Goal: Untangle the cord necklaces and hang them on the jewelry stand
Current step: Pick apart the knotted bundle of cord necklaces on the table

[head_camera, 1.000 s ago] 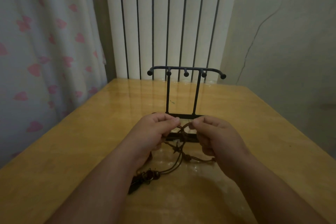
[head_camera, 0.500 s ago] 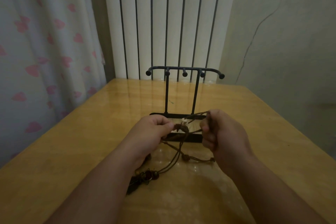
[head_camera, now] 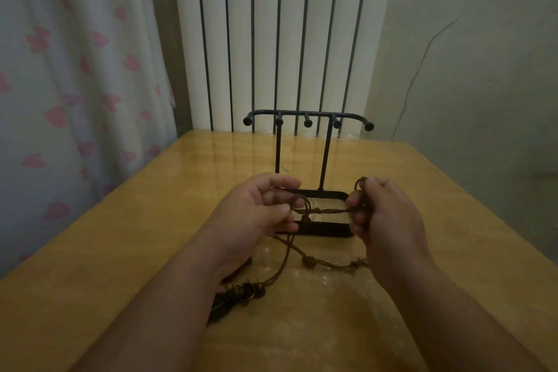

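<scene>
- Both hands are raised just in front of the jewelry stand (head_camera: 308,115), fingers curled. The left hand (head_camera: 256,214) pinches a loop of the brown cord necklaces (head_camera: 329,211). The right hand (head_camera: 386,214) grips the other end, and a short stretch of cord runs taut between them.
- One small loop pokes up above the right hand's knuckles; how the cord runs inside either fist is hidden.
- Slack, knotted strands trail down onto the counter (head_camera: 136,251). They end in a dark cluster of pendants (head_camera: 244,292), partly tucked under the left forearm, with shapes hard to make out in the dim light.
- Part of the stand's base is covered by the hands.
- How many necklaces make up the tangle cannot be told.
</scene>
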